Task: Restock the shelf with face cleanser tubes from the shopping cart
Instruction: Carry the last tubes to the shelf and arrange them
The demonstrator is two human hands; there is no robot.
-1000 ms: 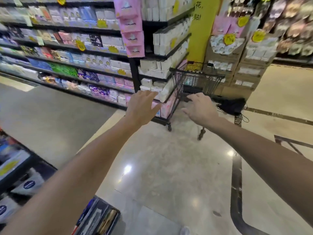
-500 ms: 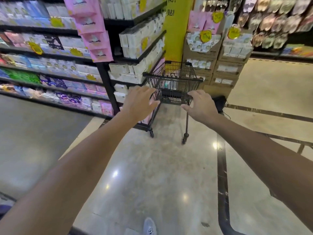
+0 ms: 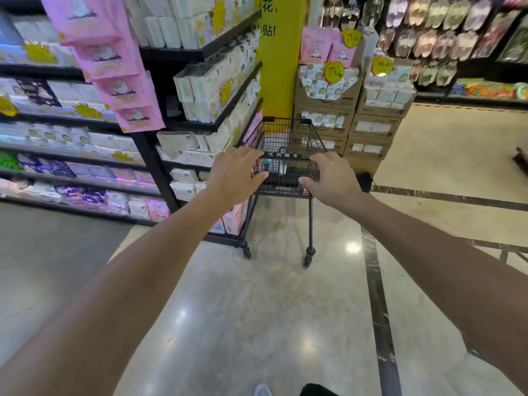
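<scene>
A small black wire shopping cart (image 3: 289, 136) stands on the floor ahead, beside the end of a black shelf unit (image 3: 217, 125). Its handle bar (image 3: 285, 156) faces me. My left hand (image 3: 236, 173) lies over the bar's left end, fingers on top and thumb spread below. At the bar's right end, my right hand (image 3: 333, 178) is placed the same way. Neither thumb is wrapped round the bar. Something pale shows through the cart's mesh, too unclear to name. No face cleanser tubes can be made out.
Shelves of white and pastel packs (image 3: 85, 144) run along the left, with pink packs (image 3: 114, 67) hanging at the corner. A yellow pillar (image 3: 281, 67) and stacked cardboard boxes (image 3: 371, 127) stand behind the cart. Slippers (image 3: 440, 38) hang at the right. Glossy floor (image 3: 271, 310) stretches below.
I have walked up to the cart. Both hands, stretched out in the air before, have now reached the ends of its handle bar.
</scene>
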